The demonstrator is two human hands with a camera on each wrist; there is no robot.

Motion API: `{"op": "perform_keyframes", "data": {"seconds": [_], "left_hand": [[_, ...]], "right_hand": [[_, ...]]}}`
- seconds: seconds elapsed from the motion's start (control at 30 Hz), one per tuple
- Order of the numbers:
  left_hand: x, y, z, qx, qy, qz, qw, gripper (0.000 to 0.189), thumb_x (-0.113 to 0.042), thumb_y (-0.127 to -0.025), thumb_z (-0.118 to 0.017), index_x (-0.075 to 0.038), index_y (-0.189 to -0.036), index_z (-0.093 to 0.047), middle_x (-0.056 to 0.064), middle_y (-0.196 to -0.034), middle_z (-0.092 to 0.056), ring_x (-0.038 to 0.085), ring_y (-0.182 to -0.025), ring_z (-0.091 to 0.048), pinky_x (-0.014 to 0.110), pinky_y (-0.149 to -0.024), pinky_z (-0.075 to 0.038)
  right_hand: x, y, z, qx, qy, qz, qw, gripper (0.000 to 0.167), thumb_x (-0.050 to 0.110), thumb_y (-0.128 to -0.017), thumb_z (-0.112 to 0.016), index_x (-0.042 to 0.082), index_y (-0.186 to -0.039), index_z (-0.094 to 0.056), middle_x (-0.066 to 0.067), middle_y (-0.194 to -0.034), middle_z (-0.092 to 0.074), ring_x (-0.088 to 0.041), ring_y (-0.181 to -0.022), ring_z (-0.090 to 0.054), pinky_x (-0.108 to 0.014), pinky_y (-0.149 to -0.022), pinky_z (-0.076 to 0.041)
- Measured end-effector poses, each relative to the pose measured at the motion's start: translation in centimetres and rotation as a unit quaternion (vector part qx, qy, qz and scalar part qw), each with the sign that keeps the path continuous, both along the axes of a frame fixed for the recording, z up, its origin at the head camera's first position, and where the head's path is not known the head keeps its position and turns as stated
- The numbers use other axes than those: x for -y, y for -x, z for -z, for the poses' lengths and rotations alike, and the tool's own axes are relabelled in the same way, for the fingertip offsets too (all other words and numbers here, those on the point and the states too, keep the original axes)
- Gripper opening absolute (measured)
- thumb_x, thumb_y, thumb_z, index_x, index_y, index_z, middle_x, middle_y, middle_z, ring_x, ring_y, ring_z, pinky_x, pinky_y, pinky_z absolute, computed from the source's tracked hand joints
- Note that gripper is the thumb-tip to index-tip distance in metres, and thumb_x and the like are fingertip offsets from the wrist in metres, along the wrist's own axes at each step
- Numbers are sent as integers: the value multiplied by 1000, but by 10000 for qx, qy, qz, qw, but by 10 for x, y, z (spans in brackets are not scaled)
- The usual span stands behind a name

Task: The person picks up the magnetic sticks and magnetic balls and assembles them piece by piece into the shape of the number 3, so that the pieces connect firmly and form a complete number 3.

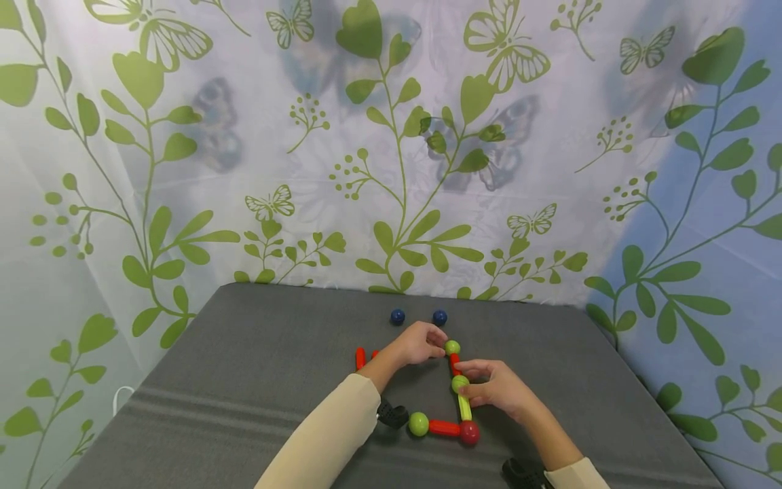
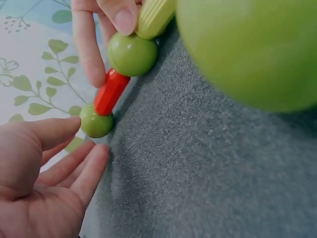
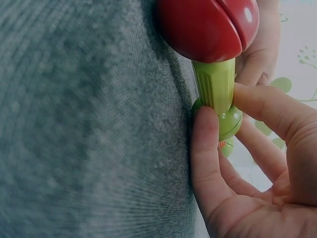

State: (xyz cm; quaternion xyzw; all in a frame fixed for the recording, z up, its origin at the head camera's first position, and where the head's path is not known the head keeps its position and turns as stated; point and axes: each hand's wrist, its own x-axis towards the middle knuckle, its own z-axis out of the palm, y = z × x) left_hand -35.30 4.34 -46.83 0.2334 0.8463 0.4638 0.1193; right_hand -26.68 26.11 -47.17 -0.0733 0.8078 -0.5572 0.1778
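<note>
A chain of toy rods and balls lies on the grey table. My left hand [image 1: 421, 341] is beside the far green ball [image 1: 452, 348], thumb tip against it and fingers fairly straight, as the left wrist view shows. From that ball a short red rod [image 2: 110, 93] runs to the middle green ball [image 2: 132, 53]. My right hand [image 1: 497, 388] pinches the chain where this ball meets a yellow-green rod [image 3: 216, 82]. That rod joins a red ball [image 1: 469, 432] at the corner. Another red rod [image 1: 444, 428] leads left to a near green ball [image 1: 418, 424].
Two dark blue balls [image 1: 398, 316] lie near the table's back edge. Left of my left forearm are red rods [image 1: 360, 358], partly hidden by it. Behind the grey table [image 1: 256, 353] hangs a curtain [image 1: 379, 204] with leaves and butterflies.
</note>
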Motion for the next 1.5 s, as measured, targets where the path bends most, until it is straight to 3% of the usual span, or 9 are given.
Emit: {"op": "perform_keyframes", "data": {"seconds": [0.17,0.43,0.73,1.0,1.2,1.37,1.5], "left_hand": [[10,-7,3,-283,186,-122,9994,27,-10,-93,-75,-4,-119,-71,7,-110,-75,17,-97,-69,32,-80,-57],[41,-21,-3,-841,433,-234,9952,27,-12,-96,-72,-4,-122,-70,4,-107,-74,18,-97,-69,32,-83,-56],[75,-35,-5,-1222,430,-413,9907,25,-7,-97,-69,-2,-121,-69,11,-112,-73,24,-104,-69,40,-91,-56],[97,-51,-7,-1495,154,-946,9841,20,-3,-94,-71,0,-114,-72,11,-109,-73,24,-98,-69,42,-87,-58],[111,-52,-5,-1767,522,-1208,9754,21,-3,-90,-75,2,-110,-72,12,-103,-71,24,-90,-66,39,-81,-57],[122,-55,-5,-1665,946,-1197,9742,25,-4,-88,-78,1,-113,-73,14,-99,-66,20,-81,-57,32,-72,-51],[129,-53,-4,-1516,1151,-1419,9714,30,-7,-86,-81,-1,-114,-73,12,-95,-62,17,-78,-51,31,-69,-47]], "right_hand": [[0,-2,3,-67,-75,35,9999,57,10,-89,-78,-4,-140,-57,-28,-131,-58,-22,-91,-73,-43,-82,-62],[-1,-3,10,-193,-113,94,9997,56,10,-88,-79,-3,-140,-59,-26,-129,-60,-22,-89,-72,-42,-81,-62],[-4,-2,13,-150,-49,107,9998,58,10,-88,-80,-2,-141,-58,-26,-131,-58,-22,-92,-72,-43,-82,-62],[-2,-1,12,-130,116,21,9998,60,9,-88,-79,-4,-142,-56,-26,-130,-58,-22,-91,-71,-43,-82,-62],[0,2,6,-10,57,108,9999,59,9,-88,-80,-2,-141,-57,-24,-129,-59,-22,-92,-72,-43,-82,-62],[2,5,2,67,-3,189,9998,59,8,-87,-80,-1,-141,-58,-24,-129,-60,-22,-90,-72,-43,-81,-63],[2,7,-1,166,-37,267,9995,59,7,-87,-80,-1,-140,-58,-24,-127,-60,-22,-89,-72,-43,-81,-63]]}}
